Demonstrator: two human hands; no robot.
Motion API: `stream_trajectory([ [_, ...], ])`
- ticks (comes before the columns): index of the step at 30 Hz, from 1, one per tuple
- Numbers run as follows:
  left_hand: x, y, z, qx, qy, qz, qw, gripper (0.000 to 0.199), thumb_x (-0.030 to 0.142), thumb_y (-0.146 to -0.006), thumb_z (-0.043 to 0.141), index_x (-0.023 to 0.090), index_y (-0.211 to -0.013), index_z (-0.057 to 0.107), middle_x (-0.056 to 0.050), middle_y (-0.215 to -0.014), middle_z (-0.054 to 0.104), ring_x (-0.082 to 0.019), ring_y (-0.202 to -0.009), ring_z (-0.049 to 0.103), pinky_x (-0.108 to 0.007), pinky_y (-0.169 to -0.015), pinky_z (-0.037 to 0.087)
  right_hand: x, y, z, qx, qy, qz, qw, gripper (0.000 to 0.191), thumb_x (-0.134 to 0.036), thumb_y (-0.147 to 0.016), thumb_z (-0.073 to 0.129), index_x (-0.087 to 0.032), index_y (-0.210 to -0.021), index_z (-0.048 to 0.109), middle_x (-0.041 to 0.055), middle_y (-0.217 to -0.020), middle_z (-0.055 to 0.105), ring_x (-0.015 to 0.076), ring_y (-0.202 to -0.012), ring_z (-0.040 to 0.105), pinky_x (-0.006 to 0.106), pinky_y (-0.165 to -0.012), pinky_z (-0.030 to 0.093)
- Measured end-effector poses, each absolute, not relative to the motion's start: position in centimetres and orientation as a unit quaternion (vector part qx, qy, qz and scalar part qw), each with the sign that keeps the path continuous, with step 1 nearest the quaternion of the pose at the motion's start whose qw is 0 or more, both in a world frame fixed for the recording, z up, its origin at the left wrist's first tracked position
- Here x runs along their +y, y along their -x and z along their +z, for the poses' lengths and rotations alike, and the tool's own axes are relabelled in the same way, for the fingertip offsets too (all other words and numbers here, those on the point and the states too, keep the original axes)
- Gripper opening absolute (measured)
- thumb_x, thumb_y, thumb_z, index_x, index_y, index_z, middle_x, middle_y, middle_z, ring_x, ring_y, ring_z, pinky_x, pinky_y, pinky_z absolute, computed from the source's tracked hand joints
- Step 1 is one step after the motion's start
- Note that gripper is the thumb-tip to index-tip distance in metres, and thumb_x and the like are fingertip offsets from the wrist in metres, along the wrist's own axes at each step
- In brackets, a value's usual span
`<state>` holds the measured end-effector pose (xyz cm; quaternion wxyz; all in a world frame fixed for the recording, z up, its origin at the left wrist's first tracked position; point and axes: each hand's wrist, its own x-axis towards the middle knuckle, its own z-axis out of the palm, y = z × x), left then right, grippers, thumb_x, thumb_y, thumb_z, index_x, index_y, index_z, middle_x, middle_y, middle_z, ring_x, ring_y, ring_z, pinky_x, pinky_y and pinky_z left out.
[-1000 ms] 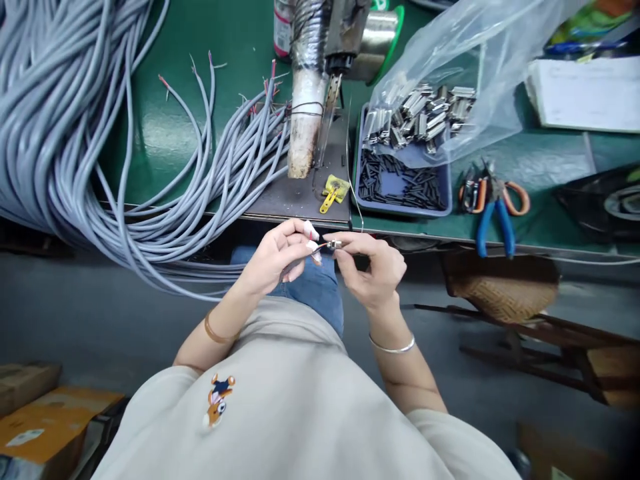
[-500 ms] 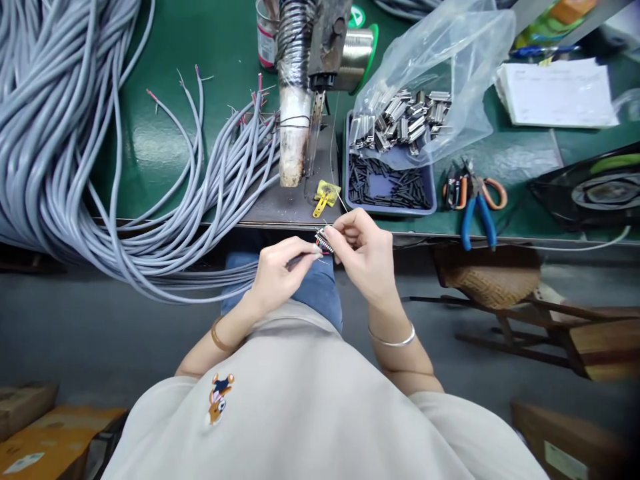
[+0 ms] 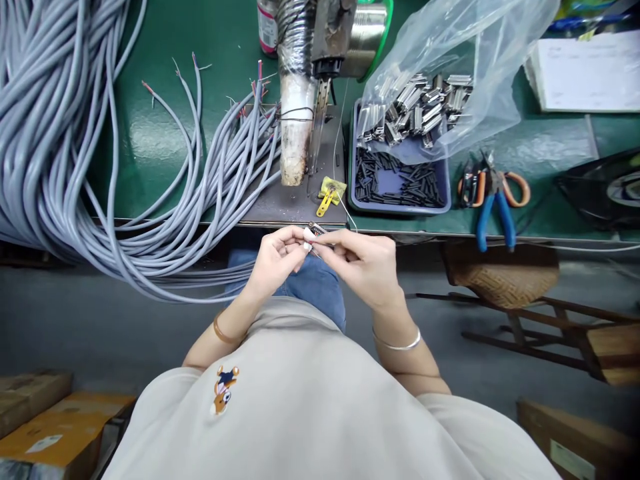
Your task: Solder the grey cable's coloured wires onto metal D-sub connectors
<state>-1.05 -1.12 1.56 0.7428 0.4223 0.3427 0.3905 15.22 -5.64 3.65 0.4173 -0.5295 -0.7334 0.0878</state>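
My left hand [image 3: 279, 259] is closed, its thumb and forefinger pinched together at the near end of a small metal multi-pin connector [image 3: 318, 230]. Thin coloured wires run at the connector, which is mostly covered by fingertips. From the right, my right hand [image 3: 364, 264] meets it, thumb and forefinger pinching a thin wire against the left fingertips. Both hands are just off the bench edge, above my lap. Close by on the bench lies a yellow clip [image 3: 329, 196], with a strand of solder wire [image 3: 345, 202] hanging past it.
Grey cables [image 3: 65, 133] pile up on the left. A soldering iron in a stand [image 3: 295, 133] points down ahead, beside a solder spool [image 3: 367, 40]. Rightward are a blue tray [image 3: 400, 208] of black sleeves, a plastic bag [image 3: 493, 93] of connectors, pliers [image 3: 495, 210] and paper [image 3: 590, 73].
My right hand has let go of the connector's right end and moved left to the left fingertips. The connector is now more hidden. The view has shifted slightly.
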Motion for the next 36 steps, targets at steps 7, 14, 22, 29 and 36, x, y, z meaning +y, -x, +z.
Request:
stream_trajectory([
  [7, -1.6, 1.6, 1.2, 0.335, -0.431, 0.403, 0.735, 0.035, 0.041, -0.075, 0.086, 0.015, -0.090, 0.067, -0.004, -0.083, 0.072, -0.008, -0.059, 0.060, -0.018, -0.052, 0.049, -6.1, -15.2, 2.9, -0.833, 0.405, -0.128, 0.353, 0.008, -0.013, -0.092, 0.068, -0.019, -0.097, 0.070, -0.0083, -0.054, 0.053, 0.0087, -0.048, 0.037, 0.027, -0.049, 0.032],
  [14, -2.0, 1.8, 1.3, 0.334, -0.446, 0.404, 0.725, 0.037, 0.044, -0.075, 0.088, 0.015, -0.089, 0.070, -0.005, -0.082, 0.074, -0.008, -0.059, 0.060, -0.018, -0.054, 0.050, -6.3, -15.1, 2.7, -0.814, 0.409, -0.108, 0.398, 0.014, -0.012, -0.090, 0.070, -0.021, -0.100, 0.068, -0.0100, -0.053, 0.055, 0.0075, -0.046, 0.040, 0.026, -0.049, 0.034],
  [22, -1.7, 1.3, 2.0, 0.344, -0.415, 0.430, 0.724, 0.036, 0.041, -0.071, 0.091, 0.015, -0.079, 0.067, 0.002, -0.064, 0.066, -0.001, -0.044, 0.045, -0.016, -0.045, 0.039, -6.5, -15.5, 3.1, -0.585, 0.547, 0.123, 0.586, 0.006, -0.030, -0.096, 0.064, -0.025, -0.098, 0.066, -0.0089, -0.056, 0.053, 0.0075, -0.038, 0.041, 0.022, -0.040, 0.032],
  [29, -0.5, 1.0, 2.5, 0.380, -0.382, 0.424, 0.728, 0.044, 0.045, -0.064, 0.092, 0.016, -0.076, 0.062, 0.003, -0.063, 0.066, 0.000, -0.036, 0.035, -0.016, -0.034, 0.025, -6.3, -15.7, 2.0, -0.560, 0.592, 0.094, 0.571, 0.010, -0.021, -0.098, 0.064, -0.022, -0.107, 0.066, 0.0005, -0.091, 0.079, 0.0120, -0.062, 0.073, 0.023, -0.056, 0.058],
  [36, 0.0, 0.8, 1.2, 0.399, -0.410, 0.448, 0.687, 0.036, 0.043, -0.071, 0.089, 0.017, -0.077, 0.064, 0.002, -0.072, 0.067, 0.001, -0.039, 0.034, -0.018, -0.036, 0.022, -4.9, -15.0, 1.0, -0.663, 0.541, 0.080, 0.510, 0.013, -0.010, -0.089, 0.068, -0.021, -0.085, 0.062, 0.0050, -0.102, 0.080, 0.0171, -0.089, 0.078, 0.032, -0.079, 0.066],
])
